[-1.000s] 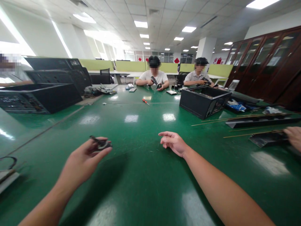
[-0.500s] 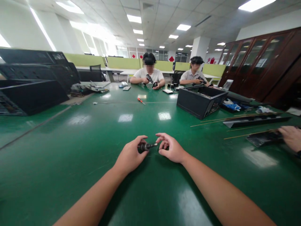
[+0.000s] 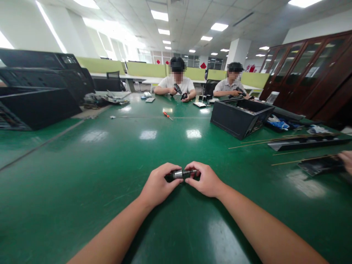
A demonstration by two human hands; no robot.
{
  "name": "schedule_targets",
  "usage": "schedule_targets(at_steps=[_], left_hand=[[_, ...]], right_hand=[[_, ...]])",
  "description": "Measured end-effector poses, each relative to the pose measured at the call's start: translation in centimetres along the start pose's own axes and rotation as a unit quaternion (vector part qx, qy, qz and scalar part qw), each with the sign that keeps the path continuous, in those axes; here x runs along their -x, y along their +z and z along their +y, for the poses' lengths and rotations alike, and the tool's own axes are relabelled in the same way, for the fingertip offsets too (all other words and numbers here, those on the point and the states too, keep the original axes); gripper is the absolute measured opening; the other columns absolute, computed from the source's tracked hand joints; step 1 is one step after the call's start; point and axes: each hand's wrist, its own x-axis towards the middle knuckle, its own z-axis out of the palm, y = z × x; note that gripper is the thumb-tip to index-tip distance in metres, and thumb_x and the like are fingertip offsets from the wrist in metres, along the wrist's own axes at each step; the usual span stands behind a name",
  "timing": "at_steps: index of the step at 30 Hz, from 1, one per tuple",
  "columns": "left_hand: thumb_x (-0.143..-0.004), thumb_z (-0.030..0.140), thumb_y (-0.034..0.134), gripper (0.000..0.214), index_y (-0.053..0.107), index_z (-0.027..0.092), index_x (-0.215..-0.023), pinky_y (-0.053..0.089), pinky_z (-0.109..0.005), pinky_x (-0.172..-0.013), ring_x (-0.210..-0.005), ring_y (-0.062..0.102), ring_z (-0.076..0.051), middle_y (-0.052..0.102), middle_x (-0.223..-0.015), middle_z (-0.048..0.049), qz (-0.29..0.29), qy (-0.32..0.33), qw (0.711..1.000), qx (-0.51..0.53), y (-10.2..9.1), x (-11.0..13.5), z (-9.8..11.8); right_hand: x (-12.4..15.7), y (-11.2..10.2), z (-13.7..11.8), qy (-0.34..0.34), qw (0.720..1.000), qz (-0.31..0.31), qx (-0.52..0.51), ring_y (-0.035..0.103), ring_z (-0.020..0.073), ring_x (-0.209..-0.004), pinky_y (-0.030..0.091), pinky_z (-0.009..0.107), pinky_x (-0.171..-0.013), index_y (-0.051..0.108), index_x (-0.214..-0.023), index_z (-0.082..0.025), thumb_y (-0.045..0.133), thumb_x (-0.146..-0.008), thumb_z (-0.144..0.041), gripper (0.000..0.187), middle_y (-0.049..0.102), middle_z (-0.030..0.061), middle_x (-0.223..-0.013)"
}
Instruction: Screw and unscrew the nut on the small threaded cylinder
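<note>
**Head view, both hands at the near middle of the surface.** The left hand point(image 3: 158, 185) and the right hand point(image 3: 206, 179) meet just above the green surface point(image 3: 110, 157), sharing one small cylindrical tool point(image 3: 180, 174). The tool has a dark body, a bright metal collar and a thin shaft, and it lies roughly level between the two hands.

- **Left grip:** closed around the dark end, with fingers curled and the thumb on top.
- **Right grip:** narrowed to a fingertip pinch on the thin shaft end. Whether the pieces are joined or separable cannot be told.

**Risks, as judged from this pose.**

- The right-hand hold rests on a slim, smooth shaft. A twist or pull along the axis could let it slide out of the pinch.
- The tool hangs clear of the surface, so a freed piece would drop, and its round form would let it roll across the glossy top.
- If the two hands pull out of line with each other, the shaft could be levered sideways at the collar.

**Surroundings.** An open black computer case point(image 3: 239, 117), thin rods point(image 3: 275, 141) and a red-handled screwdriver point(image 3: 167, 116) lie well apart from the hands. At the right edge, a co-worker's hand point(image 3: 347, 159) rests on a dark panel point(image 3: 320, 165).
</note>
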Motion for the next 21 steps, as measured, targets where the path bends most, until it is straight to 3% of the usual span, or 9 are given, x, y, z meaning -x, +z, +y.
schedule_targets(at_steps=[6, 21], left_hand=[[-0.082, 0.023, 0.070, 0.020, 0.068, 0.023, -0.102, 0.049, -0.029, -0.084, -0.091, 0.064, -0.017, 0.069, -0.098, -0.0025, -0.002, 0.027, 1.000, 0.015, 0.01, 0.09, 0.31], [-0.084, 0.027, 0.070, 0.020, 0.070, 0.022, -0.103, 0.052, -0.030, -0.085, -0.092, 0.065, -0.018, 0.069, -0.100, -0.0051, 0.009, 0.044, 0.999, 0.014, 0.00, 0.22, 0.43]], right_hand=[[-0.02, -0.07, -0.30, -0.009, 1.000, 0.017, 0.000, 0.064, 0.0182, -0.082, 0.047, 0.029, -0.073, 0.068, -0.098, -0.022, 0.070, -0.076, -0.019, 0.022, 0.071, 0.0025, -0.092], [-0.11, -0.09, -0.13, -0.024, 0.999, 0.021, -0.003, 0.065, 0.0180, -0.077, 0.047, 0.029, -0.071, 0.073, -0.091, -0.022, 0.072, -0.077, -0.022, 0.013, 0.072, 0.0029, -0.085]])
